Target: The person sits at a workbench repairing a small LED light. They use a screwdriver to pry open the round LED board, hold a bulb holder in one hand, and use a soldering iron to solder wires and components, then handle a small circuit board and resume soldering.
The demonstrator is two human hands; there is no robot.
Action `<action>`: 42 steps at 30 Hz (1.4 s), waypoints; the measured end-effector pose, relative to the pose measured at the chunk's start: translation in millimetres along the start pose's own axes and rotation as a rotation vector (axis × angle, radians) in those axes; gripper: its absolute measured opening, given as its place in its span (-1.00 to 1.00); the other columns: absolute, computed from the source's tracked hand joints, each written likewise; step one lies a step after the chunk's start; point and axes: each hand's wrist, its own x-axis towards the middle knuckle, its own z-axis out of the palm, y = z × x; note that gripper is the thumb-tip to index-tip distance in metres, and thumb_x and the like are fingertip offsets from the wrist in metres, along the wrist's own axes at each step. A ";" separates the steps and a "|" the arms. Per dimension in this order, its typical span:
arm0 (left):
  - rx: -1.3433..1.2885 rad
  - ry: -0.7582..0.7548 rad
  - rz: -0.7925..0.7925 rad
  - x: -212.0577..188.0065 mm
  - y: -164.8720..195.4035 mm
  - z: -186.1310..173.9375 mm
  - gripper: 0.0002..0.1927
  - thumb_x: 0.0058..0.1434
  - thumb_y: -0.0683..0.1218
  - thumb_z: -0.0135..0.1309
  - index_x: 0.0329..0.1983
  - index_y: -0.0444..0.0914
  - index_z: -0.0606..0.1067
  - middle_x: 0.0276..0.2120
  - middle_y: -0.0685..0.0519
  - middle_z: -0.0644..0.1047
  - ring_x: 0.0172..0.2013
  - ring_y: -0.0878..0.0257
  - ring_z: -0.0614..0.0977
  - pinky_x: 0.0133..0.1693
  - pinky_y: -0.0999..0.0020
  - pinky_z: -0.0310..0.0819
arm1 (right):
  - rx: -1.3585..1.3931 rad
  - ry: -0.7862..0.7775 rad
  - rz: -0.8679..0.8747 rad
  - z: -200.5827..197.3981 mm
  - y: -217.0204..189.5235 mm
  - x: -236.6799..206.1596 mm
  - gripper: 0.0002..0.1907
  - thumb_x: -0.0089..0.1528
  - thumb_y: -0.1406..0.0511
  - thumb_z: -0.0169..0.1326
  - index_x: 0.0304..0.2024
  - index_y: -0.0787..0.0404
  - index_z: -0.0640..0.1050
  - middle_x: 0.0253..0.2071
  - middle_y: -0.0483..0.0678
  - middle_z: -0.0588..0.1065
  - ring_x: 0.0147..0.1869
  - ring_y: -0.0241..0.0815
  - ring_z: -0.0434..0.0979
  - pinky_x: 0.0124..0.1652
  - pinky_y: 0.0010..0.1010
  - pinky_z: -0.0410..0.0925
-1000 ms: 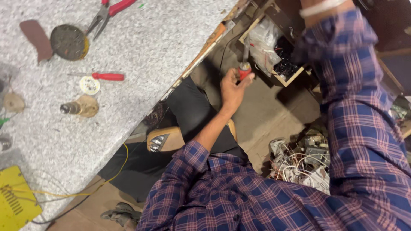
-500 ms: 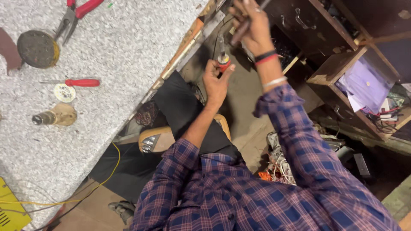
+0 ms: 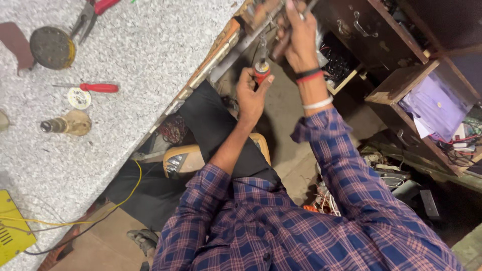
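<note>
At twelve o'clock, past the bench edge point(image 3: 201, 75), a red-handled tool point(image 3: 261, 72) is pinched in left hand point(image 3: 251, 95) fingers while a metal part point(image 3: 296, 10) is gripped by right hand point(image 3: 300, 37); fitting seemingly underway, demanding steady alignment.

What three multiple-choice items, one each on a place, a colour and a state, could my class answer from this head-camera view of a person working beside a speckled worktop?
1. Where does the red-handled screwdriver lie?
A. on the speckled worktop
B. on the floor
C. in the wooden shelf

2. What colour is the flat box at the lower left corner?
A. blue
B. yellow
C. white

3. What is the left hand doing?
A. resting flat on the worktop
B. hanging open and empty
C. gripping a small red-handled tool

Answers:
1 A, since the screwdriver lies on the stone surface beside a small white disc.
2 B, since the box is plainly yellow, with a yellow wire leading off it.
3 C, since its fingers wrap the red handle just below the raised right hand.
</note>
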 end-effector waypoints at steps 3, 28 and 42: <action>0.002 -0.016 0.017 -4.8 -6.4 2.8 -0.77 0.26 -0.23 0.29 -0.17 -0.27 0.43 -0.32 0.24 0.51 -0.34 0.56 0.44 -0.26 0.60 0.36 | -0.053 0.029 0.018 -27.2 -3.7 -20.5 -0.78 0.40 0.26 0.18 -0.26 0.19 0.44 -0.38 -0.13 0.44 -0.36 -0.28 0.49 -0.43 -0.50 0.37; 0.439 0.157 0.236 10.7 -29.8 -15.7 -0.59 0.06 -0.14 0.38 -0.43 -0.28 0.29 -0.60 0.01 0.38 -0.57 0.16 0.37 -0.44 0.20 0.32 | -1.571 -0.089 -0.170 -38.9 -5.4 -213.2 -0.35 0.45 0.37 -0.01 0.57 0.14 0.15 -0.30 0.21 0.47 -0.23 0.25 0.51 -0.17 0.00 0.40; 0.475 0.103 0.160 0.8 -3.6 -20.4 -0.67 0.13 -0.07 0.30 -0.41 -0.28 0.36 -0.55 -0.13 0.49 -0.49 -0.13 0.54 -0.37 0.02 0.42 | -1.857 0.029 -0.443 -31.4 44.6 -155.5 -0.30 0.48 0.31 0.03 0.59 0.22 0.07 -0.44 0.21 0.46 -0.44 0.22 0.46 -0.40 0.08 0.34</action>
